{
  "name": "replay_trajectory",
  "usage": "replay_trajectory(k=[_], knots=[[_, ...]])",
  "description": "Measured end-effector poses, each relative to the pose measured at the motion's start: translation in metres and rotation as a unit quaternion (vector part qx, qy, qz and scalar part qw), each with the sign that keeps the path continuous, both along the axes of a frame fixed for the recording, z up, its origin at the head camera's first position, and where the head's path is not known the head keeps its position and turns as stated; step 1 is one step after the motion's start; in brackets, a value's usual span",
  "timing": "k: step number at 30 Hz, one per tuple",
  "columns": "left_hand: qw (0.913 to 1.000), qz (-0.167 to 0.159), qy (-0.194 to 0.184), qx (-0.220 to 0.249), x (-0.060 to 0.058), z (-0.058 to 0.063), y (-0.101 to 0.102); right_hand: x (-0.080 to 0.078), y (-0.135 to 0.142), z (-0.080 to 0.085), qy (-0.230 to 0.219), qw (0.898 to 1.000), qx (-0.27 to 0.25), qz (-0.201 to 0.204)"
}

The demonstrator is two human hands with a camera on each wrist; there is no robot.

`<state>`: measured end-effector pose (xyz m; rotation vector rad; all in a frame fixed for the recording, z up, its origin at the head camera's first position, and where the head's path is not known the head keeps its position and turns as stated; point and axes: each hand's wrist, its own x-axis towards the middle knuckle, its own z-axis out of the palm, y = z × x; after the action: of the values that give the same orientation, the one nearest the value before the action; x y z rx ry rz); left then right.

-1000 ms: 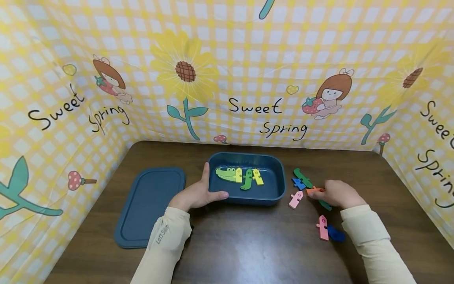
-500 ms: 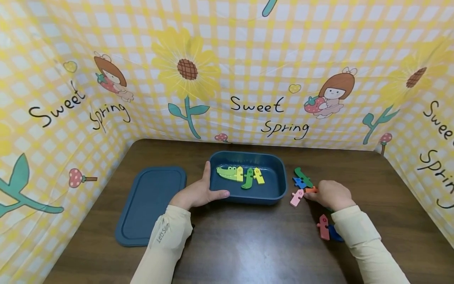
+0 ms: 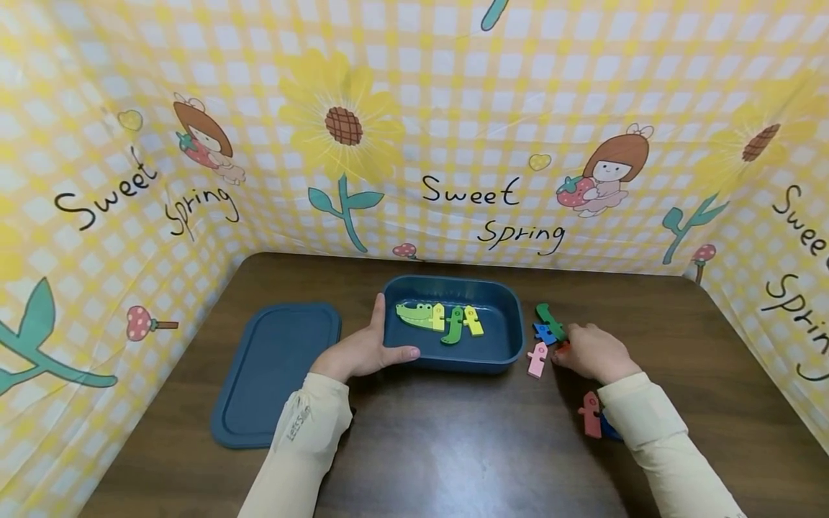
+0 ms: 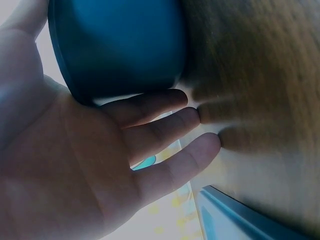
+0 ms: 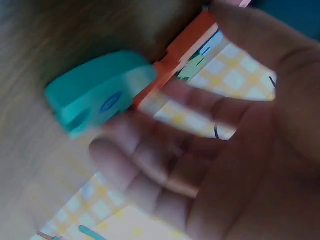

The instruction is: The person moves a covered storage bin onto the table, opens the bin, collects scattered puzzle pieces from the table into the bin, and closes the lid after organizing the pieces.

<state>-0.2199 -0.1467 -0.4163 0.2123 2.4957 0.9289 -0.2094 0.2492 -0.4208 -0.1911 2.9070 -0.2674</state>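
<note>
My left hand point(image 3: 356, 352) rests against the left end of a dark blue box point(image 3: 479, 360), thumb along its front wall and forefinger at its left side. In the left wrist view the other fingers are straight, tips close to the table. Inside the box lie a light green crocodile head point(image 3: 416, 315), a green piece point(image 3: 453, 327) and yellow pieces point(image 3: 473, 321). My right hand point(image 3: 594, 351) pinches an orange puzzle piece point(image 5: 192, 40) low over the table. A teal puzzle piece point(image 5: 100, 92) sits against it in the right wrist view, hidden under the hand from the head.
A green piece point(image 3: 550, 321) and a blue one point(image 3: 542, 333) lie right of the box, with a pink piece point(image 3: 537, 360) in front. Nearer are a darker pink piece point(image 3: 591, 415) and a blue piece point(image 3: 609, 426). A flat blue lid point(image 3: 275, 378) lies at left.
My right hand has moved a little left with the orange piece, toward the green and blue pieces. The pink piece beside it has turned slightly. My left hand stays at the box.
</note>
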Motion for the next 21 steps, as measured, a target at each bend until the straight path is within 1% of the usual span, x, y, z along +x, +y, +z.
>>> replay_trajectory(k=[2,4,9,11,14,21], knots=[[1.0,-0.003,0.0,0.0,-0.001,0.001,0.001,0.003,0.005,0.0,0.002,1.0,-0.022,0.022],[1.0,-0.007,0.001,-0.002,-0.002,0.002,0.001,0.005,0.01,0.0,-0.007,0.999,-0.036,0.023],[1.0,-0.005,0.002,-0.003,-0.003,0.001,0.001,0.005,0.018,-0.001,-0.033,0.999,-0.017,-0.004],[1.0,0.0,0.0,0.0,-0.002,0.001,0.0,0.003,0.02,-0.002,-0.036,0.999,-0.013,-0.001],[1.0,0.005,-0.006,0.003,-0.001,0.0,-0.001,0.001,0.021,-0.002,-0.037,0.999,-0.024,0.009],[1.0,0.006,-0.005,-0.003,0.0,0.001,0.0,-0.002,0.022,0.001,-0.046,0.998,-0.035,0.024]])
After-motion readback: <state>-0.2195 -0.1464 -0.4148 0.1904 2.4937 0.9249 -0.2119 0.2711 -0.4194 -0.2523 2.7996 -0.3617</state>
